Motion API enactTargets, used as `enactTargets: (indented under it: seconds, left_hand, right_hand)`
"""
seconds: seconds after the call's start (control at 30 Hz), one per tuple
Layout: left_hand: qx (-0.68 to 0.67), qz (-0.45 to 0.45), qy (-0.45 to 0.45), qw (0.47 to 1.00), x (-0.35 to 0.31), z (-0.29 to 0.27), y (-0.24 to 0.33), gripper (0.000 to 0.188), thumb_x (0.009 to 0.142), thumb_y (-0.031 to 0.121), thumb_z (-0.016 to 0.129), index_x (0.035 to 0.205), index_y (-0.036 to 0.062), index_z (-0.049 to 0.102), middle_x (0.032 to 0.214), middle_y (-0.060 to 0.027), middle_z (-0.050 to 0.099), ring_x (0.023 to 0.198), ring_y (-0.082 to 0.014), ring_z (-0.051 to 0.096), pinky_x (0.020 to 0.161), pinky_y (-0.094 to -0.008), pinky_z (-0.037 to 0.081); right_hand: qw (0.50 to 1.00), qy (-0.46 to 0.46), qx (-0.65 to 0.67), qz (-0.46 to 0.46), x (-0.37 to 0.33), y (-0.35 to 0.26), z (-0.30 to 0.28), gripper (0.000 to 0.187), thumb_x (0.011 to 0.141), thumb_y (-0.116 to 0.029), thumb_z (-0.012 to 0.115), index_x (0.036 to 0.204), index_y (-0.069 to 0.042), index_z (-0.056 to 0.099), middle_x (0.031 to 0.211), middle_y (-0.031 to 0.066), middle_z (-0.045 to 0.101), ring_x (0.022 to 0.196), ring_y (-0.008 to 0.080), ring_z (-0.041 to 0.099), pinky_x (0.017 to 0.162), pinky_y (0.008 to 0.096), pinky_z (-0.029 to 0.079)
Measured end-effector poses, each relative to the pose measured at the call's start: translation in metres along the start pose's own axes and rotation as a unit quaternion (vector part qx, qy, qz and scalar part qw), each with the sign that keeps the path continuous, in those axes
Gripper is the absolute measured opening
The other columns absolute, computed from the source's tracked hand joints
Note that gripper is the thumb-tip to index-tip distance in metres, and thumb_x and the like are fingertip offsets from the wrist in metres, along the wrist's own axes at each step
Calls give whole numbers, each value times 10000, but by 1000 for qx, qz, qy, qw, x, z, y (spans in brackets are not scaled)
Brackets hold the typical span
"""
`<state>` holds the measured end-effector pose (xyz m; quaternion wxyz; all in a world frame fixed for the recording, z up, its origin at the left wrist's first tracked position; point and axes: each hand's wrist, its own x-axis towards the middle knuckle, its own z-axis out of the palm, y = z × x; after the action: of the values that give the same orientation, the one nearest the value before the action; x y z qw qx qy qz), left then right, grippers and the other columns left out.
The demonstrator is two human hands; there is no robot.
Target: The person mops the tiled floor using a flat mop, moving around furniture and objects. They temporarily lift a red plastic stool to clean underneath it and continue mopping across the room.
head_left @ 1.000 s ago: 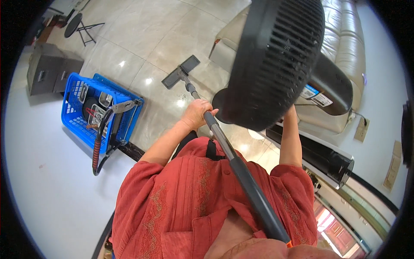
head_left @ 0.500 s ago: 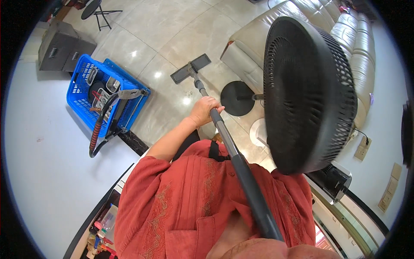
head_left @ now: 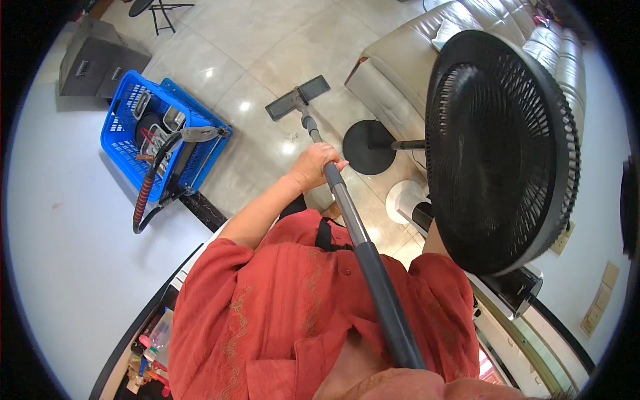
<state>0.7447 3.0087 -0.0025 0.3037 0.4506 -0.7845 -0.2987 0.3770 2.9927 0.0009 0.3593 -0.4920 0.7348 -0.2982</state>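
My left hand (head_left: 316,167) is closed round the pole of a flat mop (head_left: 383,287). The pole runs from beside my neck down and away, with a dark grey sleeve at the top and a metal middle part. At its far end the flat rectangular mop head (head_left: 313,88) lies on the tiled floor. A little of my right forearm (head_left: 436,239) shows at the edge of a large black standing fan (head_left: 493,153). That fan's head hides my right hand.
The fan's round black base (head_left: 369,148) stands close right of the mop pole. Beyond it is a beige leather sofa (head_left: 393,57). A blue plastic basket (head_left: 160,190) holding metal containers stands at left, near grey drawers (head_left: 100,67). A white round object (head_left: 400,202) sits near my feet.
The whole view has shifted slightly. The fan head now appears farther right, with its grille facing me more, and a bit of my right forearm has come into sight. My left hand keeps its hold.
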Motion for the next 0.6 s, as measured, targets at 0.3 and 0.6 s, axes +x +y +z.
enactTargets:
  seconds: [0.3,0.6]
  left_hand:
    - [-26,22,-30,999,18,-1,-8,250,827,261,717,708,84,586,714,-97,592,735,-316,591,684,-417,471]
    - [-17,23,-64,998,36,-5,-10,289,836,291,707,686,80,579,709,-103,588,731,-318,592,651,-419,465]
  right_hand:
    - [995,-20,-100,-7,58,-6,-26,344,942,-222,638,1198,7,616,1129,64,649,1016,183,590,913,325,480]
    - [988,-52,-144,7,43,9,-44,354,959,-227,615,1217,16,600,1133,67,648,1020,186,589,916,321,480]
